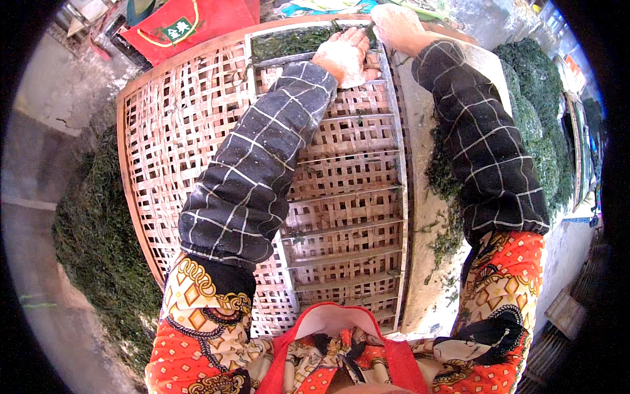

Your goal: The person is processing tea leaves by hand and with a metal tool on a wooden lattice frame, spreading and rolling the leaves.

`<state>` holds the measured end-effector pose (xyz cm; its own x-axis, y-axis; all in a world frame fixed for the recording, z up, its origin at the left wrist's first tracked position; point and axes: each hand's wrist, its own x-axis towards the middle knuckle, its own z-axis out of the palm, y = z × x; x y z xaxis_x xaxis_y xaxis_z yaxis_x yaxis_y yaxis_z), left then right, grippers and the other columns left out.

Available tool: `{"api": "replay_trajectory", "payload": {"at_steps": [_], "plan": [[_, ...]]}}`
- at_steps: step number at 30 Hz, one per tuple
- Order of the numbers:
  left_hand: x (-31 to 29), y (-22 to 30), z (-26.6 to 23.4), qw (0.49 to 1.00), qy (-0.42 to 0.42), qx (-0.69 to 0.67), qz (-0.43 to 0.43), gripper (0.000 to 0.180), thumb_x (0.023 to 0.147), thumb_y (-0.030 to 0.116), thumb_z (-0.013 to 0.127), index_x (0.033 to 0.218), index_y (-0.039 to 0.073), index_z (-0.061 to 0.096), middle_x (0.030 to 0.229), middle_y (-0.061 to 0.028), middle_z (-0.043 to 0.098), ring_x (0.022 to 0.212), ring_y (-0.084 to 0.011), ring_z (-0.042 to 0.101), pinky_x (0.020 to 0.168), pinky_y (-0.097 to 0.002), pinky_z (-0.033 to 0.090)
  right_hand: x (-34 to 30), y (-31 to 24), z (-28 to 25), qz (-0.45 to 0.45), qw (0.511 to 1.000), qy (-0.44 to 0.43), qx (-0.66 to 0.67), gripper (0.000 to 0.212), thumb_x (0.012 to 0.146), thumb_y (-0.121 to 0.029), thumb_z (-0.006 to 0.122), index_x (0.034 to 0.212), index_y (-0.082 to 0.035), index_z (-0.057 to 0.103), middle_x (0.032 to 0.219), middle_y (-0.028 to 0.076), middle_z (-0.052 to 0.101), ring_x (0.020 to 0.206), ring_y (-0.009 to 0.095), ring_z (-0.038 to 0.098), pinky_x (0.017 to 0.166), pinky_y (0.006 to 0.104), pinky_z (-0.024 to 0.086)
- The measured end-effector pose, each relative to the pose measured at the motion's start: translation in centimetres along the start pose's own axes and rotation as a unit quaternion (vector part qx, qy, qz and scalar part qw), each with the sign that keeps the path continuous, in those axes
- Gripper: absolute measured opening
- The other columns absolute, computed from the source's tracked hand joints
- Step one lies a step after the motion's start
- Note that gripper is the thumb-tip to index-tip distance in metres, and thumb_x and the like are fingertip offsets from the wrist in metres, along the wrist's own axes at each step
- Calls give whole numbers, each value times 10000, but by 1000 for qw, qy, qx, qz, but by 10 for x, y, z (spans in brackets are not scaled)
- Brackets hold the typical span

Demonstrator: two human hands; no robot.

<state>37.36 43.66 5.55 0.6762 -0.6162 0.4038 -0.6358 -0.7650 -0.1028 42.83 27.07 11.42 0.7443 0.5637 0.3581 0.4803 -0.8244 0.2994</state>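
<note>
Resting palm-down, fingers stretched and close together — left hand [344,58] is on the dark green strands [289,43] at twelve o'clock, in the far compartment of a runged frame [404,197]. Right hand [397,29] at one o'clock, by the frame's far corner; cannot tell its grip. Woven panel [190,111] under the frame, spreading toward ten. Red bag [223,23] at eleven — green heap [105,269] at eight, second heap [541,118] at two.
</note>
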Motion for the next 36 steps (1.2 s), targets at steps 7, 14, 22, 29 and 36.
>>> {"api": "replay_trajectory", "payload": {"at_steps": [7, 14, 22, 29, 36], "plan": [[10, 15, -10, 997, -58, -33, -23, 632, 796, 537, 590, 1142, 9, 572, 1167, -194, 603, 1161, -341, 527, 1007, -442, 383, 53, -16, -1, -294, 934, 174, -107, 176, 726, -191, 600, 726, -24, 655, 634, 131, 615, 629, 263, 619, 629, 385, 497], [-3, 9, -13, 995, -40, -82, -37, 565, 832, 491, 584, 1108, -1, 574, 1041, -244, 619, 1002, -382, 590, 874, -452, 471, -2, -28, -5, 16, 934, 57, 352, 216, 830, -160, 614, 976, -12, 673, 977, 156, 626, 900, 320, 605, 820, 410, 476], [6, -10, -36, 951, -158, -264, 12, 481, 862, 333, 648, 1232, 41, 554, 1165, -194, 616, 1105, -298, 579, 977, -372, 433, -35, -30, 34, -41, 976, 212, 30, 259, 825, -221, 576, 993, -47, 671, 1050, 121, 633, 1020, 258, 576, 886, 369, 454], [-79, -81, -51, 914, 330, -108, -210, 358, 901, 267, 554, 1142, 2, 569, 1058, -198, 633, 1006, -406, 585, 885, -431, 467, -42, -70, 16, -9, 972, 209, 105, 461, 950, -356, 461, 1226, 8, 524, 1300, 157, 517, 1289, 286, 401, 1064, 454, 290], [-95, -72, -3, 938, 249, -7, -239, 412, 977, 276, 439, 1277, 0, 496, 1352, -231, 464, 1291, -426, 377, 1085, -463, 302, -28, -103, 28, 15, 988, 117, 105, 628, 953, -462, 404, 1323, 44, 438, 1442, 203, 364, 1353, 306, 328, 1124, 462, 205]]}}
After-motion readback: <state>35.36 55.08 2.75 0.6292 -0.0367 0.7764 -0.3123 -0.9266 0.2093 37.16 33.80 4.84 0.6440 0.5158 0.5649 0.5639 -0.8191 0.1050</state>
